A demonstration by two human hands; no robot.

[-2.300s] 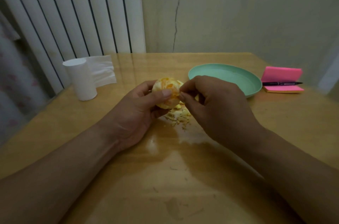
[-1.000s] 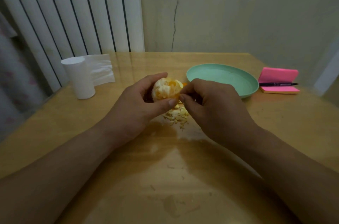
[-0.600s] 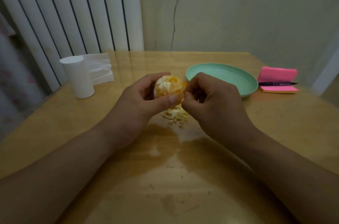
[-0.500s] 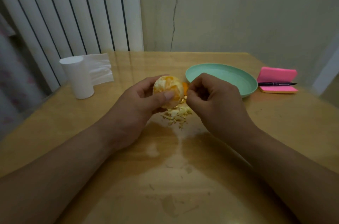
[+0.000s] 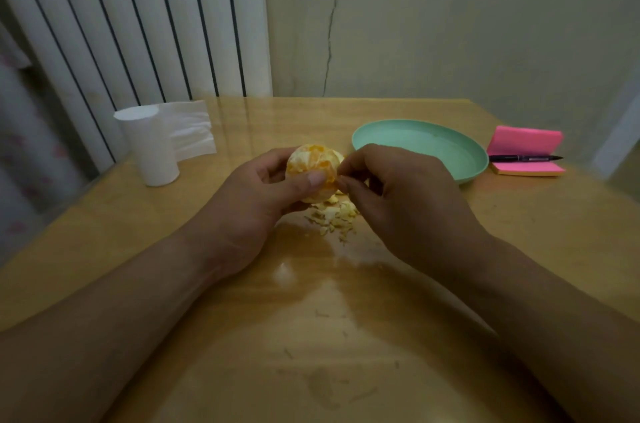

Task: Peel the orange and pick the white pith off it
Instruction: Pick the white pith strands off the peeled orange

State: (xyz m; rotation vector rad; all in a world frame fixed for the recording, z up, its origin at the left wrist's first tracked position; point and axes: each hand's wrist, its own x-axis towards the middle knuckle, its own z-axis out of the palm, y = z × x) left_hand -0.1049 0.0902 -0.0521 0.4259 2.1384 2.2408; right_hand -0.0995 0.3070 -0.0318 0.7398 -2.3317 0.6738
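The orange point(image 5: 311, 162) is held up off the surface point(image 5: 311, 336) in the left hand point(image 5: 256, 211), fingers curled round its back and the thumb pressed across its front. No peel shows on the side facing the camera, though pale patches cover much of the flesh. The right hand point(image 5: 398, 200) is tight against the fruit's right side, thumb and forefinger pinched on what looks like a shred of pith (too small to make out for certain). Below them a heap of scraps point(image 5: 336, 214) lies on the surface, near the green plate point(image 5: 422, 142) but not in it.

Now the risks. That left thumb bears on bare segments. If it squeezes harder to brace against the pull, the membrane may burst and juice would run onto the wood. The pinch could also bite too deep, with nails catching the segment skin and tearing flesh away with the pith. A sharp tug might split the fruit along a seam, and half of it could drop onto the scraps. Sticky fingers make a slip likelier. A loose shred flicked wide could land over by the tissue roll point(image 5: 152, 145) rather than on the heap.
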